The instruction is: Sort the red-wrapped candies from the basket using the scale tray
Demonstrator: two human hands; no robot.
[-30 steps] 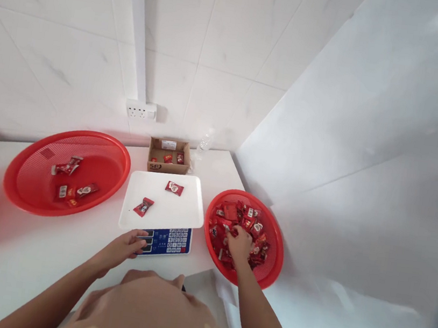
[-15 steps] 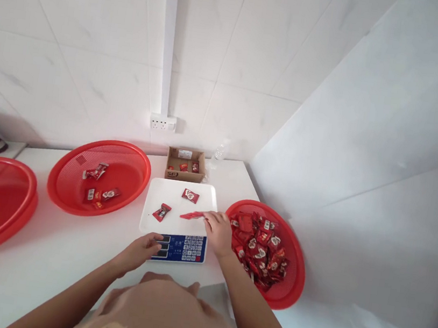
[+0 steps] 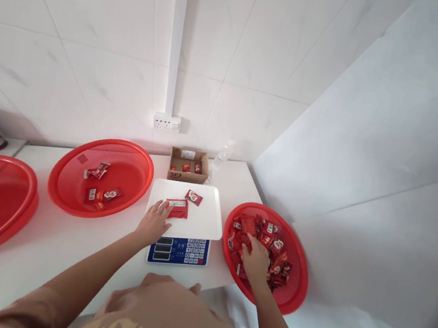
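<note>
On the white weighing tray (image 3: pixel 198 223) of a scale, my left hand (image 3: pixel 153 223) has its fingers stretched out and its thumb apart. Its fingertips touch the left edge of a flat red packet (image 3: pixel 178 209) with a pale label strip. Just behind that lies a smaller red wrapped snack (image 3: pixel 193 197) with white print. My right hand (image 3: pixel 256 261) reaches into the right red basket (image 3: pixel 300 284), fingers apart over the heaped red packets (image 3: pixel 267 240). What lies under both palms is hidden.
A blue keypad panel (image 3: pixel 178 250) fronts the scale. Behind it stand a small cardboard box (image 3: pixel 175 174) with a few packets and a clear bottle (image 3: pixel 223 154). At left are a red basket (image 3: pixel 138 188) with several packets and another red basket (image 3: pixel 30 202).
My right hand has let go of the red packet on the tray and moved right into the basket. My left hand has moved up from the panel onto the tray, covering where a small snack lay.
</note>
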